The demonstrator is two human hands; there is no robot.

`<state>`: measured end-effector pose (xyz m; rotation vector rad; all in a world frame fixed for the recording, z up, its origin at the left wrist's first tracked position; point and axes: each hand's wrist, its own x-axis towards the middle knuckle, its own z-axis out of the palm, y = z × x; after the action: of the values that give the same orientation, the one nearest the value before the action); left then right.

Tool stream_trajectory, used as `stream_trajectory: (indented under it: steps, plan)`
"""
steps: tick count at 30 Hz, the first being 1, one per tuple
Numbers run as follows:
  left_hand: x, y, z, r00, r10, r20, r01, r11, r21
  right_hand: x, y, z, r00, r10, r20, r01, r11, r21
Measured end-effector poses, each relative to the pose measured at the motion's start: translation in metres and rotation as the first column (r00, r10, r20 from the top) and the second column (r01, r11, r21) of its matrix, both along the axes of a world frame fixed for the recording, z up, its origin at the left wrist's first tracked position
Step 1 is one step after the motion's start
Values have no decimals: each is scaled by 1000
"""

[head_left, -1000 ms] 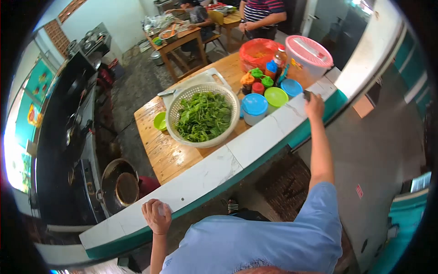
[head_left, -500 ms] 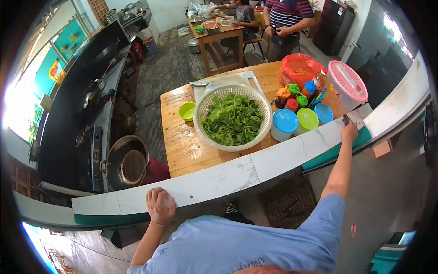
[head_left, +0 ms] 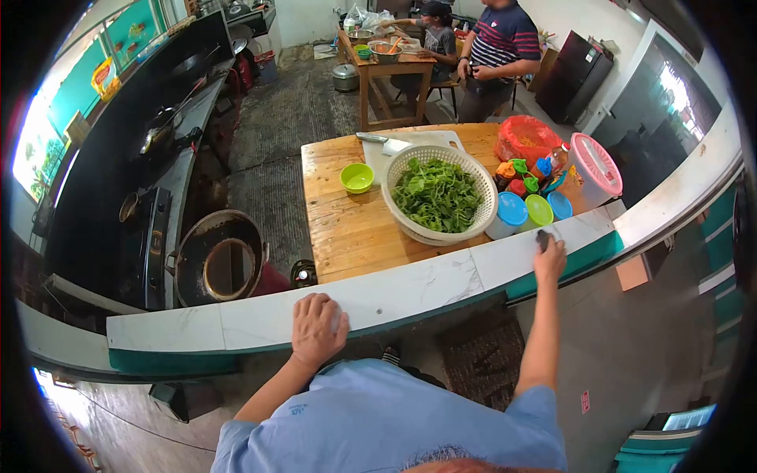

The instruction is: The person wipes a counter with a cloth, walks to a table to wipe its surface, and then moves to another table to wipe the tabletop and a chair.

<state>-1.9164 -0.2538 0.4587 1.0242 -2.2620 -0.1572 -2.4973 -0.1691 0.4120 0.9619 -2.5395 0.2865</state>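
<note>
I lean over a white marble ledge (head_left: 410, 288) with a teal front. My left hand (head_left: 318, 331) rests on it with fingers curled; something pale may sit under them, I cannot tell. My right hand (head_left: 550, 258) is stretched out to the ledge's right part and presses a small dark object (head_left: 542, 238) onto the marble. Just beyond that hand stand lidded tubs with blue (head_left: 512, 210) and green (head_left: 539, 210) lids. A white basket of green leaves (head_left: 438, 195) sits on the wooden table (head_left: 355, 232) behind the ledge.
A small green bowl (head_left: 356, 178), a cutting board with a cleaver (head_left: 377, 139), a red bag (head_left: 524, 139) and a pink-lidded bucket (head_left: 595, 167) share the table. A large wok (head_left: 221, 268) and stove line the left. Two people are at a far table (head_left: 394, 59).
My right hand has slid the dark object left along the ledge, from near the pink-lidded bucket to beside the lidded tubs. The view swung left; my left hand stayed on the ledge.
</note>
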Motion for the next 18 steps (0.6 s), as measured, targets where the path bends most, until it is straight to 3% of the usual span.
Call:
stream_trajectory:
  steps: [6, 8, 13, 18]
  plan:
    - [47, -3, 4, 980, -193, -42, 196, 974, 115, 211, -14, 18, 978, 196, 76, -193, 980, -44]
    - [75, -2, 5, 917, -373, -145, 391, 910, 134, 279, -21, 26, 964, 248, 92, -248, 969, -15]
    - [160, 13, 21, 893, -326, -311, 412, 869, 273, 422, -38, 35, 895, 437, 94, -435, 899, -40]
    - [247, 27, 19, 834, -156, -529, 393, 841, 372, 540, -57, 41, 783, 617, 80, -616, 787, -45]
